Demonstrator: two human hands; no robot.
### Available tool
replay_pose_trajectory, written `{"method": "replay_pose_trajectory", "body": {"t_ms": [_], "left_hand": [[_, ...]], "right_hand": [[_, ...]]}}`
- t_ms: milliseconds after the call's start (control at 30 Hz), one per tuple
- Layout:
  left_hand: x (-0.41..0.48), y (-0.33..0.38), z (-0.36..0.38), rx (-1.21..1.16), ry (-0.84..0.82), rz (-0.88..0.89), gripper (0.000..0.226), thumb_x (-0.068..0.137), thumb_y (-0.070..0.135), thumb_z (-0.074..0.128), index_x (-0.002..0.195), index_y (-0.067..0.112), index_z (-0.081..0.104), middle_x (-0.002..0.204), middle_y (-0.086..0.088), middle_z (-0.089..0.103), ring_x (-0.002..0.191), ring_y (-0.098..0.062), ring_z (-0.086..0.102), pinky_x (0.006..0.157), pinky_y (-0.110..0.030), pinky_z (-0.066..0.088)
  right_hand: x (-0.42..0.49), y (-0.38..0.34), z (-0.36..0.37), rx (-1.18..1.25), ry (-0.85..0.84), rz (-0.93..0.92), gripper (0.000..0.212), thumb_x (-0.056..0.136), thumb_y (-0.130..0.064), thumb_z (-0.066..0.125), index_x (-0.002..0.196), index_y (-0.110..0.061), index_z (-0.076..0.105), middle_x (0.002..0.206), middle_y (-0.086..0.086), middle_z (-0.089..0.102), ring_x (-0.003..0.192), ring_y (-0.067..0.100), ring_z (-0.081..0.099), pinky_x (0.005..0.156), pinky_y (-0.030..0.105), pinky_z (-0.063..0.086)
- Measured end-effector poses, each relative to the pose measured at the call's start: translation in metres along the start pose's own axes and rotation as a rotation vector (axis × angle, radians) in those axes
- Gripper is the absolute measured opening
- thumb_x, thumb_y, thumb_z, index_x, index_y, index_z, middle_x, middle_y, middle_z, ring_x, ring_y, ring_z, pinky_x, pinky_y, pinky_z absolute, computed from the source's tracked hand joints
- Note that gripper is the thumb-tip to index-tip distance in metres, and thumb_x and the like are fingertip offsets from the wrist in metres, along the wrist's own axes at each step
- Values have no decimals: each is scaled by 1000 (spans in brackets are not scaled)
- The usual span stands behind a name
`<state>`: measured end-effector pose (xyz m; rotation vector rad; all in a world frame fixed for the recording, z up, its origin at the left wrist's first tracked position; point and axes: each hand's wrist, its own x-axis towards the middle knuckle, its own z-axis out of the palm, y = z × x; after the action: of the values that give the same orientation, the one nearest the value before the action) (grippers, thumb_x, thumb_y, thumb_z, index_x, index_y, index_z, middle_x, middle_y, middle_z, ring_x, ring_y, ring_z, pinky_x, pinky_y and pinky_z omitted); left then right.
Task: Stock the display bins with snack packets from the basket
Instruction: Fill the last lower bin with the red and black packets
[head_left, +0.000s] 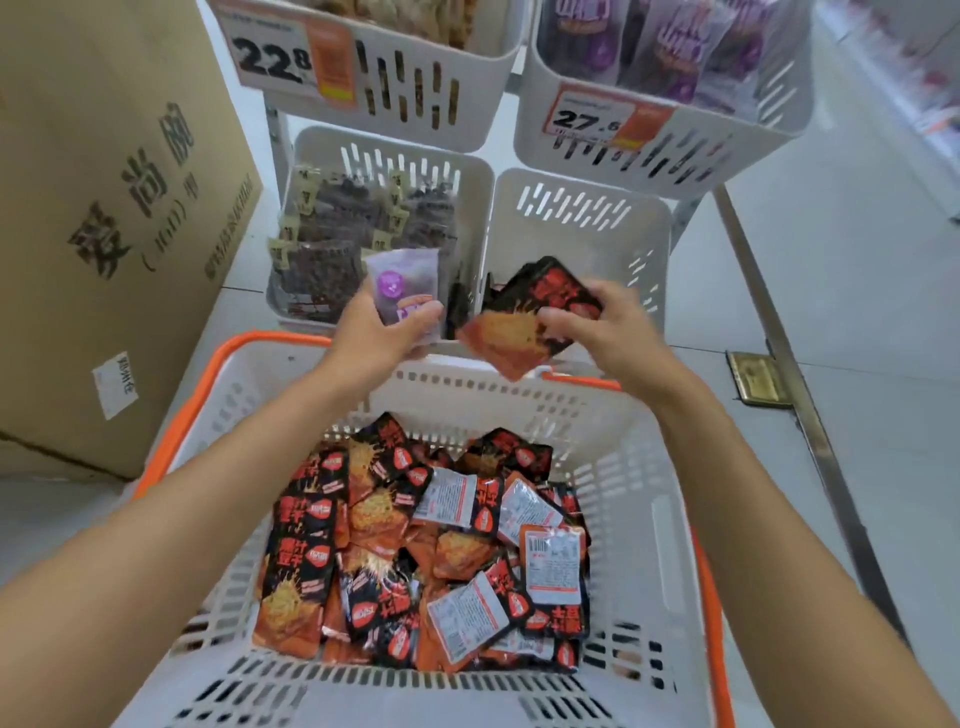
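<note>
Stack of red-and-black packets (524, 317): gripped between thumb and fingers of right hand (613, 332), over near edge of lower right bin (576, 228), white and slotted. Purple packet (402, 283): gripped in left hand (384, 332), before lower left bin (395, 156) stocked with dark packets. Heap of packets (426, 545), same red-and-black kind, loose in white orange-rimmed basket (649, 493) beneath both forearms. Above: upper left bin (467, 119), tagged 22.8; upper right bin (727, 156), tagged 27.6, with purple packs. Cardboard box (104, 208) at far left.

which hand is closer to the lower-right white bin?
Right. The right hand, gripping black-and-orange packets, is at the front rim of the lower-right bin. The left hand, holding a purple packet, is off to its left, in front of the neighbouring bin.
</note>
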<state>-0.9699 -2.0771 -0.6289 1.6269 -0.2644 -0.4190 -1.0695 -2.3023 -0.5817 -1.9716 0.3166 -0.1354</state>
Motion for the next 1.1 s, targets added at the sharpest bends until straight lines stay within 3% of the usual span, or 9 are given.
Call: {"method": "replay_pose_trajectory", "body": {"t_ms": [100, 200, 300, 433, 533, 833, 967, 1033, 1100], "left_hand": [[34, -2, -8, 148, 31, 8, 31, 90, 25, 71, 117, 13, 61, 96, -2, 70, 84, -8, 67, 73, -29, 55], [49, -7, -7, 50, -21, -31, 14, 91, 20, 71, 103, 26, 65, 96, -4, 72, 85, -15, 71, 65, -26, 59], [58, -15, -5, 12, -28, -33, 14, 92, 16, 68, 93, 30, 64, 93, -1, 72, 82, -13, 71, 65, -26, 60], [64, -21, -7, 43, -29, -34, 14, 93, 16, 67, 101, 27, 64, 92, 6, 72, 77, -2, 71, 59, -13, 53], [66, -20, -10, 90, -42, -14, 17, 93, 16, 67, 110, 19, 65, 93, 9, 72, 76, 4, 69, 57, -8, 49], [63, -14, -5, 149, -52, -28, 32, 89, 16, 71, 120, 14, 62, 100, 3, 72, 79, 0, 70, 59, -10, 50], [56, 6, 8, 212, -141, 23, 41, 81, 9, 79, 120, 15, 65, 97, 3, 74, 83, -4, 71, 66, -16, 55], [52, 23, 23, 218, -210, 63, 47, 81, 5, 78, 125, 17, 64, 108, 4, 74, 96, -9, 71, 83, -28, 59], [50, 47, 44, 236, -297, 161, 44, 83, 3, 76, 122, 20, 66, 110, 6, 74, 101, -9, 69, 91, -32, 57]], "right_hand": [[41, 6, -20, -44, 202, -79, 17, 94, -2, 58, 107, -12, 63, 95, -1, 67, 84, 1, 61, 73, 9, 45], [88, 36, -17, -287, 278, -101, 24, 96, -5, 54, 119, -4, 60, 113, 13, 60, 94, 15, 57, 82, 21, 44], [122, 76, 7, -367, 96, -27, 21, 97, -8, 56, 118, -4, 60, 116, 15, 58, 100, 25, 56, 88, 34, 44], [146, 115, 24, -319, -173, 61, 33, 87, -24, 75, 114, -19, 57, 116, 2, 61, 101, 18, 59, 91, 25, 45], [160, 123, 23, -328, -163, 28, 29, 87, -37, 73, 107, -28, 54, 109, -7, 56, 97, 13, 56, 81, 18, 41], [156, 120, 22, -416, -99, 28, 53, 84, -48, 71, 128, -27, 53, 145, 5, 42, 136, 24, 38, 114, 43, 31], [114, 61, 15, -63, 1, -15, 65, 80, -61, 65, 138, -37, 48, 134, -13, 56, 120, -4, 53, 104, 27, 45], [89, 30, 9, 119, -88, -4, 72, 81, -56, 67, 145, -38, 38, 124, -12, 63, 111, -3, 61, 92, 17, 51], [67, 7, 0, 172, -169, 15, 76, 85, -33, 75, 148, -29, 34, 121, -2, 67, 110, 7, 65, 96, 27, 54]]}}
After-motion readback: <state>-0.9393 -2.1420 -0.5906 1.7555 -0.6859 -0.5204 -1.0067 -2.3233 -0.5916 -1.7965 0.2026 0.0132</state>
